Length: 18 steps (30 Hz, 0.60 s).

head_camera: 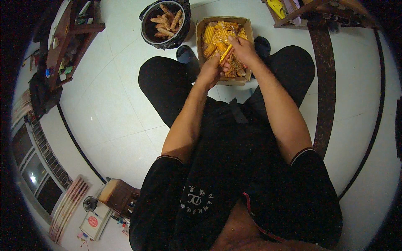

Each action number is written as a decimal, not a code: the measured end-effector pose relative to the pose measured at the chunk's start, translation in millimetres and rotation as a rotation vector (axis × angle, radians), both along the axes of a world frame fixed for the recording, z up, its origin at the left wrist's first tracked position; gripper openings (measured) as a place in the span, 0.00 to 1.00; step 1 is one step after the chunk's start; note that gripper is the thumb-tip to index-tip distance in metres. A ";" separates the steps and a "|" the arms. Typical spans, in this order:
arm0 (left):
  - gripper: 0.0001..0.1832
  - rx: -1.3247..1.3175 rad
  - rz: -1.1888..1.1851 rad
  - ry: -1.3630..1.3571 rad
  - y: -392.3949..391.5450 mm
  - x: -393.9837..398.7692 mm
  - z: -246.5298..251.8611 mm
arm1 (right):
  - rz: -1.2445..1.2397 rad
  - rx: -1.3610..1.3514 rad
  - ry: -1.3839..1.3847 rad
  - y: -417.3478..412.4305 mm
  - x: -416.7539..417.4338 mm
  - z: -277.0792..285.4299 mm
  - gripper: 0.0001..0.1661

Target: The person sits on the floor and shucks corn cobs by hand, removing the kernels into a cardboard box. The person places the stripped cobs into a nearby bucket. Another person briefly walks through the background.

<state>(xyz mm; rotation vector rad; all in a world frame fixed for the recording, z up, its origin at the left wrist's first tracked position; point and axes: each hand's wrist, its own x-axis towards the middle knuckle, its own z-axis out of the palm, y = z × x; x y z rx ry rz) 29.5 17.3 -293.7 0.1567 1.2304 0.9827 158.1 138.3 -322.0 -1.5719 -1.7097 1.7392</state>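
Observation:
My left hand (211, 69) grips a yellow ear of corn (226, 56), which lies aslant over an open cardboard box (249, 29). My right hand (244, 50) is closed around a slim metal tool (235, 32); its tip points away from me, and its exact kind cannot be made out. Loose corn kernels (222, 39) fill much of the box. Among them lie several more ears, one yellow ear (209, 34) at the left side and another (228, 25) along the far wall. My fingers partly hide the held ear.
A bucket (143, 29) lined with a black bag holds several bare corncobs (166, 23), left of the box. My slippers (262, 46) flank the box on the tiled floor (125, 94). A wooden rack (293, 14) with footwear stands far right, dark wooden furniture (67, 40) far left.

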 end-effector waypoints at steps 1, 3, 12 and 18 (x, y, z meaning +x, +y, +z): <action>0.23 0.036 0.004 0.037 -0.5 1.6 1.0 | 0.019 0.042 -0.037 -2.6 -1.8 3.8 0.37; 0.23 0.062 -0.002 0.126 -1.5 5.1 2.9 | 0.057 0.124 -0.111 -8.7 -4.5 11.5 0.40; 0.21 0.165 -0.093 0.354 2.8 22.2 23.6 | 0.016 -0.063 -0.059 -2.5 2.8 -12.1 0.36; 0.20 0.150 0.034 0.190 -0.7 16.0 -3.3 | 0.055 -0.033 -0.147 -3.2 -0.7 8.0 0.33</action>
